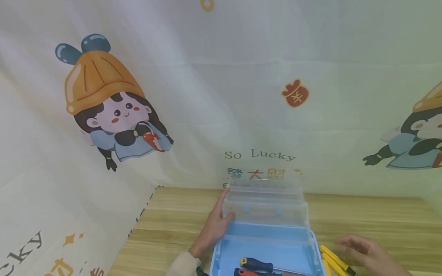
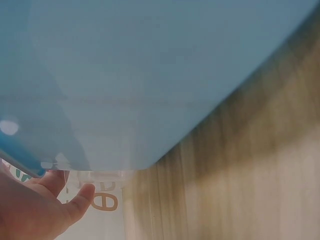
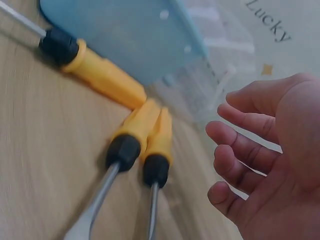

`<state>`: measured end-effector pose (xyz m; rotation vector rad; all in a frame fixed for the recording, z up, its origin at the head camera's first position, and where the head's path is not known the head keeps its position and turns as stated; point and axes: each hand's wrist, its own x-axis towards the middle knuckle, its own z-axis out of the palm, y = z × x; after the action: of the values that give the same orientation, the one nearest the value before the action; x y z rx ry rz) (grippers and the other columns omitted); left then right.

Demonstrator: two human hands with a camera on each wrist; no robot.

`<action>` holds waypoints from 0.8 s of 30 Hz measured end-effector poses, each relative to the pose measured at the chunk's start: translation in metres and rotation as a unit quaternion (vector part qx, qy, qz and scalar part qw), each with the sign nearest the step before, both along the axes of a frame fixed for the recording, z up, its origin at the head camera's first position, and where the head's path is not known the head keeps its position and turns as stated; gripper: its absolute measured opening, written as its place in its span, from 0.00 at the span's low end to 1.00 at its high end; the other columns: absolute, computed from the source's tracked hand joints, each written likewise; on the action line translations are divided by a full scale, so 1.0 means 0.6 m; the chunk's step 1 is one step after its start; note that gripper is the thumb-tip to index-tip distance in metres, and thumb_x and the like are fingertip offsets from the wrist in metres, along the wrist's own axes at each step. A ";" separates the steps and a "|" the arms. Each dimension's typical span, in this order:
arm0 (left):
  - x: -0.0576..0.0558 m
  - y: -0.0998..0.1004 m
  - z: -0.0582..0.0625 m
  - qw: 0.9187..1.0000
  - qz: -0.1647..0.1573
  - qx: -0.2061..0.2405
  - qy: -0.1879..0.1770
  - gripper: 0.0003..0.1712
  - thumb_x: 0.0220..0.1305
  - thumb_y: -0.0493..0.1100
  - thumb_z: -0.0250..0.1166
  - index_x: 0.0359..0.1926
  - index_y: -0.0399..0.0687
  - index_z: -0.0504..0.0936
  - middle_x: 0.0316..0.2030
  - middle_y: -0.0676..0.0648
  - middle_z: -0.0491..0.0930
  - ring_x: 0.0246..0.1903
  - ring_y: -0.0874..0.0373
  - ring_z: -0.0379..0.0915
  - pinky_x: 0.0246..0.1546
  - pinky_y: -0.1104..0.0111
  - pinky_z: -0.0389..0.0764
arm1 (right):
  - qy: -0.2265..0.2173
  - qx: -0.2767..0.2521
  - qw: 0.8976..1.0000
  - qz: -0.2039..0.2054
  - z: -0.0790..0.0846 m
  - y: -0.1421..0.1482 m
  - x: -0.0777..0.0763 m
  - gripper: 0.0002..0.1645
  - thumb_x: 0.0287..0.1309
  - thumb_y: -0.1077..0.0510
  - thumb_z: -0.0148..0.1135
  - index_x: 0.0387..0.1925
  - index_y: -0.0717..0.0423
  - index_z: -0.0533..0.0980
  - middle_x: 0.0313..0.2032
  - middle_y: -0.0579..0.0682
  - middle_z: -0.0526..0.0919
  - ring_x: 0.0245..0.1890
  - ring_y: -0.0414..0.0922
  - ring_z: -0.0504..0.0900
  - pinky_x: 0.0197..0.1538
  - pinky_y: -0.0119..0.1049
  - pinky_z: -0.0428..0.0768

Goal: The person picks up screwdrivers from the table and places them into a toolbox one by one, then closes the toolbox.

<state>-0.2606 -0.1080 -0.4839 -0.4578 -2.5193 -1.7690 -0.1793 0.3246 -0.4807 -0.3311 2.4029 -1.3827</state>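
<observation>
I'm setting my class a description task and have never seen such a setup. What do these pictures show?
No machine here: a person works bare-handed. One picture comes from a camera on the head, the others from one on each wrist. On the table stands an open blue box with a screwdriver and a red-handled tool inside; yellow-handled tools lie beside it. The left hand holds the clear lid by its edge; the right hand, near those yellow-handled tools, holds nothing.
</observation>
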 end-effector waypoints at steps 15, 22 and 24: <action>-0.001 0.002 -0.002 1.000 -0.008 0.000 0.000 0.42 0.71 0.36 0.55 0.76 0.76 0.49 0.76 0.48 0.54 0.73 0.43 0.55 0.69 0.40 0.59 | -0.055 -0.009 0.998 -0.028 -0.036 0.010 -0.015 0.31 0.73 0.49 0.52 0.61 0.73 0.69 0.52 0.62 0.80 0.47 0.48 0.80 0.47 0.49 0.84; 0.002 0.001 0.004 1.000 -0.005 0.002 -0.001 0.43 0.71 0.37 0.55 0.77 0.73 0.48 0.76 0.47 0.55 0.72 0.43 0.57 0.68 0.41 0.61 | -0.042 -0.009 0.999 -0.019 -0.046 0.008 -0.016 0.28 0.72 0.52 0.53 0.61 0.72 0.69 0.52 0.60 0.80 0.45 0.42 0.79 0.46 0.43 0.81; 0.003 0.000 0.005 1.000 -0.005 0.003 -0.003 0.43 0.71 0.37 0.55 0.77 0.74 0.48 0.76 0.48 0.56 0.71 0.43 0.57 0.68 0.41 0.61 | -0.044 -0.020 0.999 -0.012 -0.049 0.008 -0.016 0.28 0.72 0.53 0.53 0.61 0.72 0.69 0.50 0.57 0.80 0.44 0.39 0.78 0.45 0.38 0.80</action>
<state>-0.2591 -0.1080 -0.4811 -0.4657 -2.5193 -1.7819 -0.1890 0.3292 -0.5104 -0.2455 2.3182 -1.4267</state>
